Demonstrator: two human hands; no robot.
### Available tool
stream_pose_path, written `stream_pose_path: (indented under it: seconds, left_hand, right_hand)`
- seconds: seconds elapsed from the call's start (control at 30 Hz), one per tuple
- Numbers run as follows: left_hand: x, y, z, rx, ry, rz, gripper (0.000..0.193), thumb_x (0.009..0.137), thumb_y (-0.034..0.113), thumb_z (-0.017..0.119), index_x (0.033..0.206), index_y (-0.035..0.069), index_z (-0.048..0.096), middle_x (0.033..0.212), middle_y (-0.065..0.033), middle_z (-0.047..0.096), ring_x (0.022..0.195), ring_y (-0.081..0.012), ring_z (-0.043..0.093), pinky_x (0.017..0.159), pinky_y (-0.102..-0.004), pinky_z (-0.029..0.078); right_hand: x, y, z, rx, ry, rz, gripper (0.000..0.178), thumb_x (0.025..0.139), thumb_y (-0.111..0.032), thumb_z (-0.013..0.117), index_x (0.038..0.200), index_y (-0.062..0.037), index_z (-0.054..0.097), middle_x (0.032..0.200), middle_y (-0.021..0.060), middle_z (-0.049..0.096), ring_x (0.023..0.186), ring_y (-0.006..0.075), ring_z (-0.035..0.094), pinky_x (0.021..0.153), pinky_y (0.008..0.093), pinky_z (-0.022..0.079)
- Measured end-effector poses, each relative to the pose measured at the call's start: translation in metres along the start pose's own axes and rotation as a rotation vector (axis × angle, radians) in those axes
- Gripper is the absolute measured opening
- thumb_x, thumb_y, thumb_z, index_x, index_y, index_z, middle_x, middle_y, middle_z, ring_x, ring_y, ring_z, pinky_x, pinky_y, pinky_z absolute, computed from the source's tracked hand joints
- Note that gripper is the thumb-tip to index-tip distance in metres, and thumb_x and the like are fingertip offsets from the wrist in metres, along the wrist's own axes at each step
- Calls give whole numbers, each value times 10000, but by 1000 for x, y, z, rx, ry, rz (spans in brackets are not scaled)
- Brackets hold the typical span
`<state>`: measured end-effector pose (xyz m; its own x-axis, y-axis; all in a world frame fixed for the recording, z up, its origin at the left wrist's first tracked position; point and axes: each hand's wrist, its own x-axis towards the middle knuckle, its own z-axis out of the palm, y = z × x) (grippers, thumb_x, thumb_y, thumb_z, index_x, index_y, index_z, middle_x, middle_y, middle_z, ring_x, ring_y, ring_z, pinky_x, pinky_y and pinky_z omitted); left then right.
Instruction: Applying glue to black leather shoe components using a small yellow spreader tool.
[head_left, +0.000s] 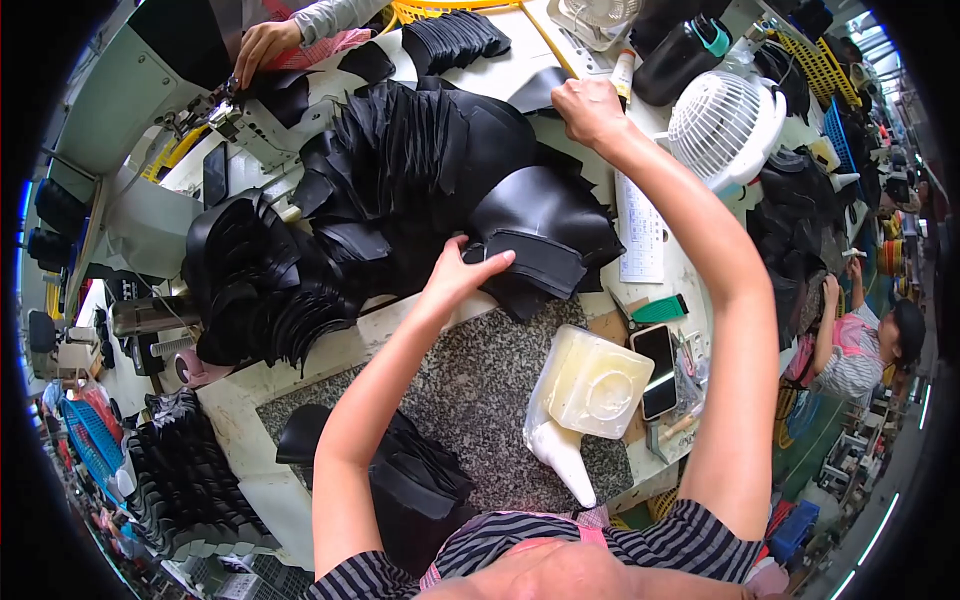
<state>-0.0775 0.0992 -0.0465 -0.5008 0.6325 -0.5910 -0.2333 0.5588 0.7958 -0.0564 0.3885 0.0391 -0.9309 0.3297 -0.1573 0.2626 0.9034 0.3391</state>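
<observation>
My left hand (468,272) grips the near edge of a black leather-like piece (545,205), its thumb laid on the stitched flat band along that edge. This piece rests on top of a big heap of similar black pieces (400,150). Farther off to the right, my right hand (592,108) is closed in a fist beside a smaller shiny dark piece (538,90). A yellow rod or edge (550,42) runs down to its knuckles. What the right fingers hold is hidden. Just beyond the fist stands a yellow-and-white tube (623,75).
A white plastic spouted container (600,385) sits on the speckled stone slab (470,365). Close by are a phone (655,370) and a green-handled tool (660,309). A white fan (722,125) and a black bottle (680,65) stand right. A co-worker's hand (268,48) works at a machine (245,125).
</observation>
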Motion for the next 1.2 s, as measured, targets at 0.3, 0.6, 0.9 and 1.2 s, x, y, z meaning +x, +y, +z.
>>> stream_pose_path:
  seconds: [0.3, 0.6, 0.9, 1.2]
  left_hand:
    - [29, 4, 20, -375, -193, -148, 801, 667, 316, 901, 1259, -71, 525, 1248, -143, 611, 1196, -211, 542, 1065, -339, 332]
    - [27, 26, 30, -208, -92, -221, 726, 698, 286, 790, 1318, 66, 485, 1170, -74, 637, 1078, -193, 602, 990, -382, 426]
    - [42, 18, 39, -480, -276, -207, 601, 751, 406, 826, 1186, 40, 631, 1087, -74, 699, 962, -179, 682, 917, -361, 535]
    - [19, 4, 67, -587, -100, -45, 326, 728, 103, 801, 1022, 14, 693, 978, -72, 716, 865, -164, 692, 762, -295, 560]
  right_hand:
    - [-54, -41, -24, 828, -660, 92, 440, 750, -230, 742, 960, 143, 645, 934, 230, 689, 744, 288, 723, 567, 353, 607]
    - [-110, 6, 56, 873, 67, -191, 398, 683, -77, 813, 1066, -148, 730, 1013, 91, 619, 1028, 273, 588, 911, 358, 485]
    - [-153, 36, 99, 928, 61, 360, 506, 794, -160, 690, 1259, -33, 537, 1184, 151, 594, 1095, 307, 574, 948, 393, 467]
    - [-173, -78, 26, 282, 313, -174, 444, 827, -299, 669, 1139, 15, 642, 883, 93, 613, 881, 250, 580, 765, 342, 484]
